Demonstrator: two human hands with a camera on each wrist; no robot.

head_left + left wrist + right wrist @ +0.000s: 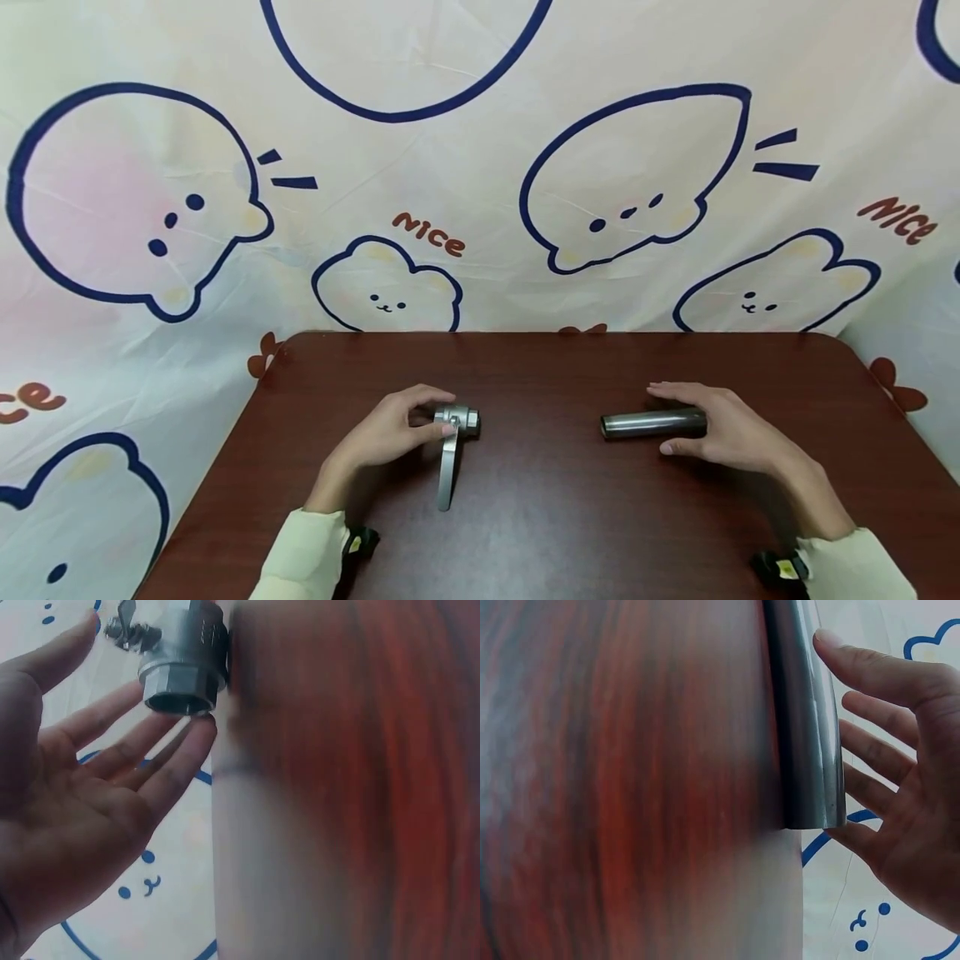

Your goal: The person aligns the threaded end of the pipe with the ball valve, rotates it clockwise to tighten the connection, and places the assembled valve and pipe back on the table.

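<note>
A metal ball valve (pixel 469 421) with a long lever handle (pixel 446 479) lies on the left half of the table, its lever pointing toward the near edge. Around its left end is my left hand (pixel 384 427), thumb and fingers spread. In the left wrist view the fingers reach behind the valve (pixel 187 652) and the thumb stands apart from it. Farther right lies a short steel pipe (pixel 645 424), roughly crosswise. My right hand (pixel 731 429) surrounds the pipe's right end loosely. In the right wrist view, the fingers are spread behind the pipe (pixel 810 735), the thumb tip near its side.
Both things lie on a dark red-brown wooden table (pixel 525 533) with rounded far corners. Behind and beside it hangs a pale cloth (pixel 495 167) printed with cartoon animals. A dark strap device (pixel 362 542) sits at the left wrist, another (pixel 776 569) at the right.
</note>
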